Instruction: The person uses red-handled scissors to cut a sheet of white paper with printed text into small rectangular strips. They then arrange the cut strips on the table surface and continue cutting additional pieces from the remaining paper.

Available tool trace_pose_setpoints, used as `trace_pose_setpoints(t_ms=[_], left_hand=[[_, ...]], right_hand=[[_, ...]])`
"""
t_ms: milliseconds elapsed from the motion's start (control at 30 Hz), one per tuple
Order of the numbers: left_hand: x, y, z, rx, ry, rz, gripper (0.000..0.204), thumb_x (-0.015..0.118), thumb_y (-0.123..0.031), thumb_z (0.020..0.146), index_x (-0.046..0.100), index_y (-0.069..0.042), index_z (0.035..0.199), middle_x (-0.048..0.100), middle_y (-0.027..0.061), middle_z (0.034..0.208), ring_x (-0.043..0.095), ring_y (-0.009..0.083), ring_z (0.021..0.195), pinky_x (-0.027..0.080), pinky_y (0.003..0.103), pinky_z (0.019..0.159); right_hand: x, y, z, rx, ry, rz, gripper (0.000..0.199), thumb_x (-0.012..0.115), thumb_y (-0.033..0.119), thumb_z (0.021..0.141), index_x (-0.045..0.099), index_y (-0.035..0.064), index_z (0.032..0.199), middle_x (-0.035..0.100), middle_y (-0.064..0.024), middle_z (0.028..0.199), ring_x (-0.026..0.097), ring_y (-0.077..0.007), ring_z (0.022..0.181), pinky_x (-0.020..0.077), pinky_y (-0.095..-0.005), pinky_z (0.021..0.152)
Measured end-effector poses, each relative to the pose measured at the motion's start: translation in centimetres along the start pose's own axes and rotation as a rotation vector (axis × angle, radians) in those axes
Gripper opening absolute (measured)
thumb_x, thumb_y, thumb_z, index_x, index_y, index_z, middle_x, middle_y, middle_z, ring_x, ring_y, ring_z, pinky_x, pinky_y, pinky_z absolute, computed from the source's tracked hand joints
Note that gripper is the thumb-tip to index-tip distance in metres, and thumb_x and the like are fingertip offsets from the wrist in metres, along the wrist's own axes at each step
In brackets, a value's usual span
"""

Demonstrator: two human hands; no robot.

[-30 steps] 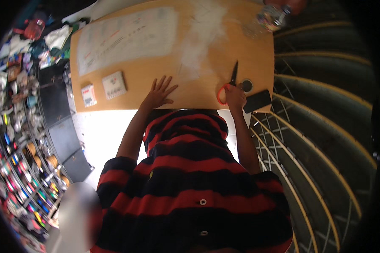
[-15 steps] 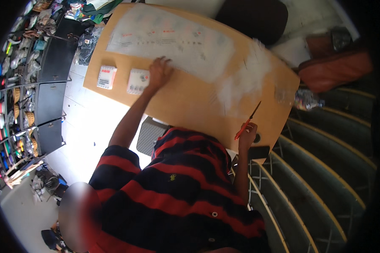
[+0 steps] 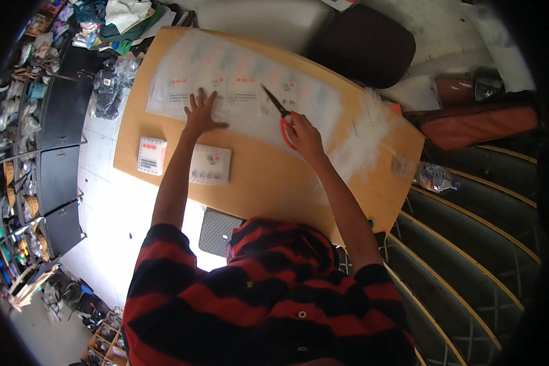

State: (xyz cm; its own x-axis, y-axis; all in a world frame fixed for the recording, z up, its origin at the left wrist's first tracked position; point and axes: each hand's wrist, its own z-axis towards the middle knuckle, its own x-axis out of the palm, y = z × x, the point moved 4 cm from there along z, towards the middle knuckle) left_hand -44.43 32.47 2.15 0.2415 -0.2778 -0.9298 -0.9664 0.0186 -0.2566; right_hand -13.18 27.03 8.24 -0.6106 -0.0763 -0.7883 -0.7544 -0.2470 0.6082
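My left hand (image 3: 201, 114) lies with spread fingers on the near edge of a large translucent printed plastic sheet (image 3: 250, 119). In my right hand (image 3: 304, 135) is a pair of scissors (image 3: 285, 116) with red-orange handles; the dark blades point up and left over the sheet. Whether the scissors touch the sheet I cannot tell. Two small stacks of white printed packets lie nearer to me: a left stack (image 3: 151, 156) and a wider right stack (image 3: 211, 165), the latter just beside my left forearm and partly behind it.
All this is on a wooden table (image 3: 268, 177). Crumpled clear plastic (image 3: 363, 137) lies on its right part. A plastic bottle (image 3: 436, 178) and a reddish-brown bag (image 3: 479, 125) are past the right edge. A dark chair (image 3: 363, 46) stands behind; crowded shelves (image 3: 43, 152) line the left.
My right hand has carried the scissors from the table's near right up and left over the sheet. My left hand has moved from beside the right stack onto the sheet, fingers spreading. The view has shifted.
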Motion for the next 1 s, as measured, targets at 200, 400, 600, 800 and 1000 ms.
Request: trace_pose_setpoints(t_ms=[200,400,600,800,1000], left_hand=[[1.3,1.3,-0.6,0.067,-0.095,-0.054,0.115,0.086,-0.048,0.051,0.024,-0.027,0.146,0.008,0.0149,0.155,0.008,0.0458,0.140,0.019,0.070,0.102],[1.2,1.0,-1.4,-0.019,-0.092,-0.067,0.117,0.087,-0.044,0.051,0.021,-0.027,0.147,0.005,0.0124,0.156,0.006,0.0464,0.140,0.015,0.077,0.097],[0.1,-1.5,-0.5,0.098,0.006,-0.081,0.107,0.085,-0.035,0.058,0.024,-0.028,0.145,0.006,0.0120,0.156,0.006,0.0481,0.139,0.015,0.077,0.097],[1.2,-0.9,2.2,0.103,-0.045,-0.066,0.093,0.081,-0.035,0.066,0.030,-0.026,0.143,0.010,0.0111,0.155,0.008,0.0485,0.138,0.016,0.076,0.098],[1.3,-0.9,2.8,0.087,-0.020,-0.052,0.092,0.081,-0.037,0.067,0.030,-0.027,0.143,0.010,0.0120,0.155,0.007,0.0469,0.139,0.020,0.076,0.097]], right_hand=[[6.6,1.6,6.3,-0.151,0.004,-0.265,0.031,0.063,0.012,0.078,0.053,0.0010,0.106,0.058,-0.0156,0.103,0.060,-0.0324,0.093,0.0517,-0.0390,0.077],[6.3,1.6,2.3,-0.074,0.168,-0.253,0.058,0.074,0.019,0.072,0.049,0.0036,0.122,0.042,-0.0194,0.132,0.042,-0.0369,0.122,0.0371,-0.0517,0.099],[4.2,0.1,-1.7,0.103,0.196,-0.313,0.081,0.080,0.028,0.066,0.042,0.0088,0.135,0.025,-0.0187,0.147,0.027,-0.0383,0.134,0.0275,-0.0592,0.104],[4.7,-3.4,1.5,0.065,0.078,-0.256,0.085,0.082,0.029,0.062,0.041,0.0093,0.134,0.031,-0.0197,0.143,0.030,-0.0386,0.132,0.0280,-0.0594,0.104],[2.4,-4.8,-0.8,0.079,0.081,-0.137,0.067,0.076,0.021,0.071,0.046,0.0066,0.129,0.033,-0.0183,0.142,0.030,-0.0365,0.133,0.0289,-0.0496,0.107]])
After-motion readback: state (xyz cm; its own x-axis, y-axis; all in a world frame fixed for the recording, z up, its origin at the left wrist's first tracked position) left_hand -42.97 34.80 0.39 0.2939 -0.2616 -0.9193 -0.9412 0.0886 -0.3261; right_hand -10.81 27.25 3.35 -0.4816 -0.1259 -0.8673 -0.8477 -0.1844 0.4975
